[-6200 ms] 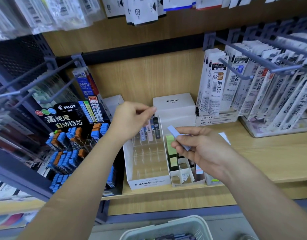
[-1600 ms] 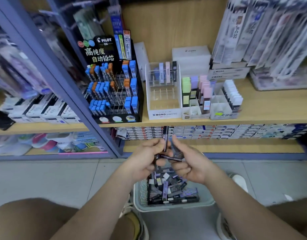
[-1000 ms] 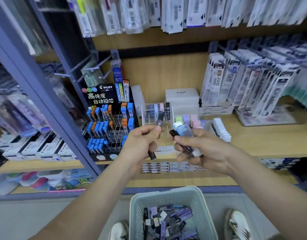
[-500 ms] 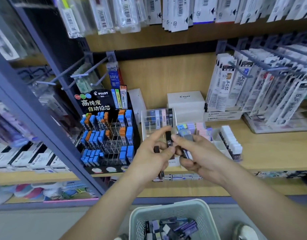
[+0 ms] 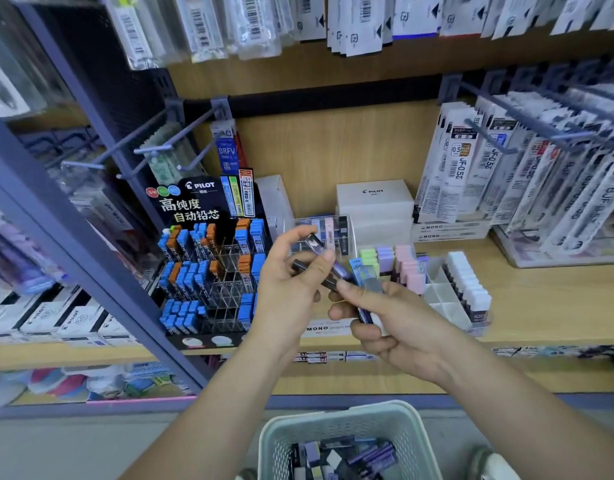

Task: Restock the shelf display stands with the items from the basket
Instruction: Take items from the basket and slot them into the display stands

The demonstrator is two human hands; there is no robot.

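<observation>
- Head view, change: 1.6 s ago both hands worked just above the basket (image 5: 333,421). They are now raised to shelf height, in front of the clear stand (image 5: 348,233). Half a second ago the left hand (image 5: 291,289) held its case upright; now that purple case (image 5: 328,259) slants down to the right.
- Left hand: thumb and forefinger pinch the purple case near its upper end, the other fingers curled beneath. The case's lower end reaches the forefinger of the right hand (image 5: 402,327).
- Right hand: fingers curled round a bundle of cases (image 5: 364,277), blue and grey ones standing up out of the fist.
- Task items: more cases lie loose in the basket, on the floor below the hands. The clear stand sits on the shelf (image 5: 541,306) between the black stand (image 5: 212,271) and the pastel trays (image 5: 402,268); the hands hide most of it.
- Edges and room: the hands hang just in front of the shelf's front edge. The hooks (image 5: 506,140) jut out at upper right, well above the hands.
</observation>
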